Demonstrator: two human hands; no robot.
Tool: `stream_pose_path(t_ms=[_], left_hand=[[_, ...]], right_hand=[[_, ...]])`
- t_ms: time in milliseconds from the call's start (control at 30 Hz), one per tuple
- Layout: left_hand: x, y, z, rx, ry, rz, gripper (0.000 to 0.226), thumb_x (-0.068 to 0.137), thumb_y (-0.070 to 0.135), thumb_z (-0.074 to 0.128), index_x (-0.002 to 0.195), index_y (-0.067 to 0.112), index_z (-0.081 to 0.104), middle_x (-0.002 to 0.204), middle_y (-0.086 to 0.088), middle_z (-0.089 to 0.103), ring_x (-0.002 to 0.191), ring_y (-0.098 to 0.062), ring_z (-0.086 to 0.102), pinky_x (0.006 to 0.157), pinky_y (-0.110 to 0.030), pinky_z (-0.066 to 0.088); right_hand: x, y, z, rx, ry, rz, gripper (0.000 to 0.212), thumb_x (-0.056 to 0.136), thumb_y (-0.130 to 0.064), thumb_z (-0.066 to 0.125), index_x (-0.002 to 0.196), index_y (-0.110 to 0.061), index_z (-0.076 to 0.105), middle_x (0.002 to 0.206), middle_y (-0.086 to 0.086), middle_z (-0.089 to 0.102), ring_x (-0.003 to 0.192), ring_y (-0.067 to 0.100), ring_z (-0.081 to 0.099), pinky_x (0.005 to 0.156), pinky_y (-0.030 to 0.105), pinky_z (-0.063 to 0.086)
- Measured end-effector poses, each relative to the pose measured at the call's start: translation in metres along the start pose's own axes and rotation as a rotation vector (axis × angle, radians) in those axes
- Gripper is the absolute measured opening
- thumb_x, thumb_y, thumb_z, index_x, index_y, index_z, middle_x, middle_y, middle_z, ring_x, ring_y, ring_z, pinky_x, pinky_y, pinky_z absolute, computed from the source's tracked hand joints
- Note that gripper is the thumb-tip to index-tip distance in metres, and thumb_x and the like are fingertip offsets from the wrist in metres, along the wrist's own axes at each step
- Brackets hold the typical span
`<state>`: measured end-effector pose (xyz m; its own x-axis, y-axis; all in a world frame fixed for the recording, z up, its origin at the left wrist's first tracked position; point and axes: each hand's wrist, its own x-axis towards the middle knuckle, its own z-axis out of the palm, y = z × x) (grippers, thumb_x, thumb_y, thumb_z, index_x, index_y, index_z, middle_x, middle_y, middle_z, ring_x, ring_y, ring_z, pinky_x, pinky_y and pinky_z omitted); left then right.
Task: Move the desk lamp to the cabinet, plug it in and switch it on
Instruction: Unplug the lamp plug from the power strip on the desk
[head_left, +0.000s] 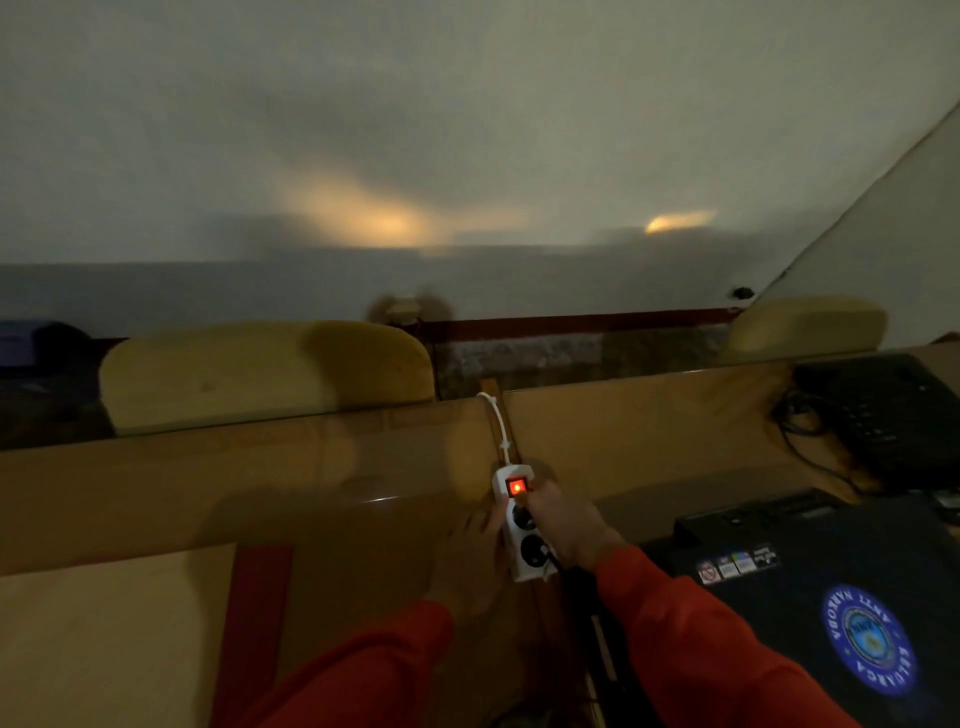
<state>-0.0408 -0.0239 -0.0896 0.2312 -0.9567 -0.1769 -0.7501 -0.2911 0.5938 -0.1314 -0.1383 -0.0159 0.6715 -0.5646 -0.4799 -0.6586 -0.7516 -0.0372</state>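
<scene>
Two hands: both low in the frame, in red sleeves.
Right hand (563, 525): a fingertip on the glowing red switch (518, 487) of the white power strip (522, 525) — not wrapped around anything.
Left hand (475, 540): blurred, pressed to the strip's left side; cannot tell whether it grips.
Power strip: lies on the wooden bench (311, 467), lower centre, white cord (496, 421) running upward.
Desk lamp: outside the frame.
Laptop (810, 597): closed — lower right, blue round sticker.
</scene>
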Motion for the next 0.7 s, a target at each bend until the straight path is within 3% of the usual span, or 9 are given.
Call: stream_pose_path(t_ms=[267,400,567,633,700], left_hand=[[0.003,0.004,-0.007,0.042,-0.038,-0.013,0.059,0.093,0.034,0.043,0.145,0.022,0.019,0.15,-0.005,0.036,0.137,-0.02,0.032,0.114,-0.039,0.026],[0.001,0.008,-0.022,-0.033,-0.094,-0.002,0.064,0.091,0.03,0.048,0.146,0.019,0.018,0.149,-0.01,0.035,0.136,-0.026,0.032,0.113,-0.041,0.029],[-0.012,0.018,-0.055,-0.062,-0.113,0.045,0.06,0.089,0.021,0.051,0.143,0.012,0.028,0.142,-0.013,0.045,0.124,-0.028,0.047,0.104,-0.031,0.036],[-0.02,0.022,-0.072,-0.025,-0.167,0.035,0.048,0.09,0.019,0.05,0.136,0.007,0.039,0.131,-0.017,0.054,0.112,-0.031,0.055,0.101,-0.038,0.043],[-0.028,0.032,-0.092,0.03,-0.199,-0.013,0.042,0.093,0.021,0.049,0.132,0.007,0.043,0.131,-0.019,0.053,0.116,-0.032,0.053,0.103,-0.042,0.04]], right_hand=[[-0.003,0.006,-0.017,-0.002,-0.071,-0.034,0.032,0.095,-0.019,0.047,0.125,-0.007,0.051,0.125,0.017,0.058,0.111,0.029,0.058,0.096,0.04,0.05],[-0.017,0.011,-0.027,0.126,0.07,-0.002,0.025,0.094,-0.021,0.048,0.115,-0.012,0.059,0.115,0.01,0.065,0.1,0.022,0.063,0.09,0.035,0.053],[-0.039,0.019,-0.034,0.405,0.239,0.177,0.019,0.087,-0.024,0.06,0.1,-0.012,0.068,0.097,0.007,0.071,0.088,0.018,0.066,0.08,0.036,0.057],[-0.05,0.017,-0.041,0.574,0.32,0.206,0.015,0.084,-0.022,0.065,0.092,-0.011,0.071,0.087,0.008,0.072,0.08,0.018,0.067,0.073,0.035,0.057],[-0.064,0.012,-0.05,0.74,0.391,0.245,0.005,0.082,-0.019,0.068,0.078,-0.019,0.07,0.073,0.001,0.068,0.07,0.013,0.064,0.066,0.032,0.054]])
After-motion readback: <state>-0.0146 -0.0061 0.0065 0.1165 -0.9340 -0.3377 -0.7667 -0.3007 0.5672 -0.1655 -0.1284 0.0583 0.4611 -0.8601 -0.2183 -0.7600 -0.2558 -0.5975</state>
